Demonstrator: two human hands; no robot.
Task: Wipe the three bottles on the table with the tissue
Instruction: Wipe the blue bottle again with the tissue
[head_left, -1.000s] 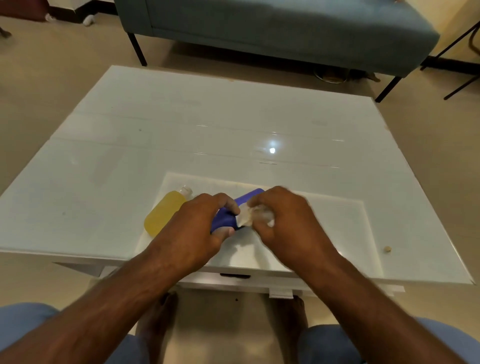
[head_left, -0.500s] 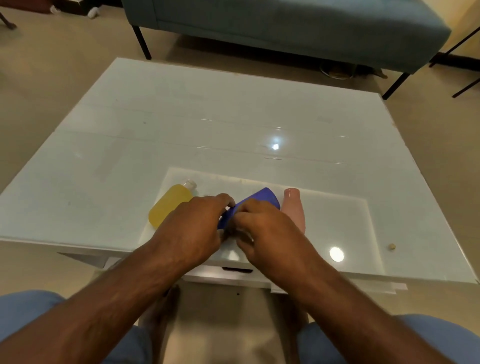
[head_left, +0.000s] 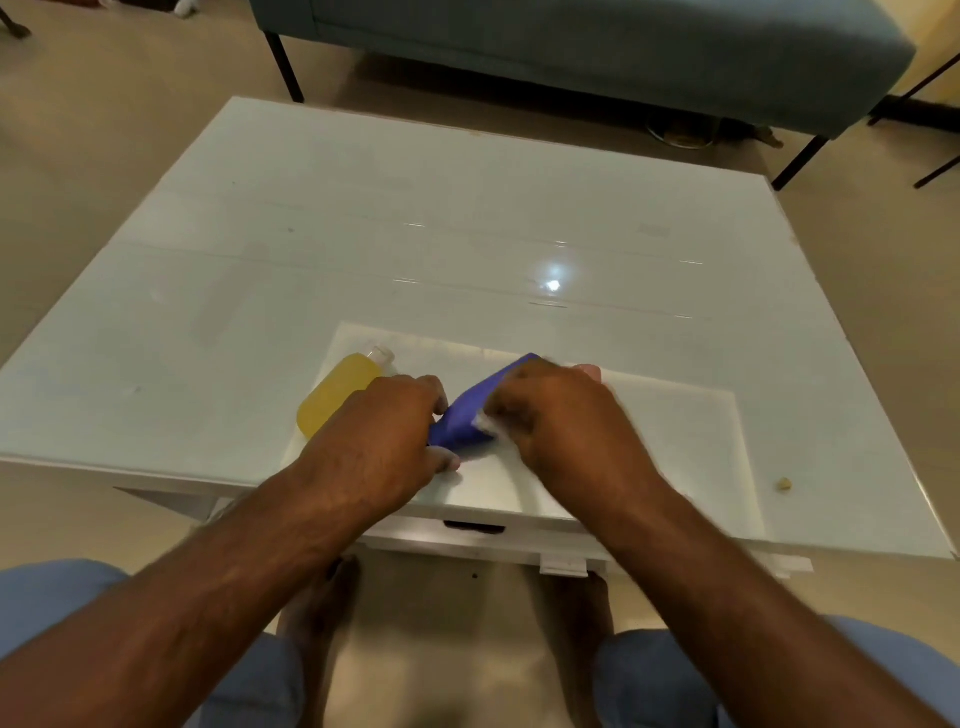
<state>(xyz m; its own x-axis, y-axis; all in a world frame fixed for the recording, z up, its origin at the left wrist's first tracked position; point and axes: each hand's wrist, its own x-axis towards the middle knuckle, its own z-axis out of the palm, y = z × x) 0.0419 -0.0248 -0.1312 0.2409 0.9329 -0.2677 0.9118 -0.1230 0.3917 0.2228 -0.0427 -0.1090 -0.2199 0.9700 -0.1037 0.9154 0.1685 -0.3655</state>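
Rubbing the blue bottle (head_left: 470, 415) is the step in hand: my left hand (head_left: 387, 441) has its fingers curled round the bottle's near, lower end, and my right hand (head_left: 561, 421) pinches the tissue (head_left: 484, 422) against its side, only a scrap of white showing under my fingertips. The bottle lies tilted between my hands near the table's (head_left: 363, 249) front edge, its long axis running from about 7 o'clock at my left palm to 1 o'clock, where the tip pokes out past my right knuckles. So I judge the wiping stroke has to travel along that line, toward 1 o'clock, with my right hand nearer the unwiped tip. The yellow bottle (head_left: 340, 392) lies flat at 10 o'clock, just beside my left hand. The pink bottle (head_left: 589, 370) peeks out at 12 o'clock behind my right hand, mostly hidden.
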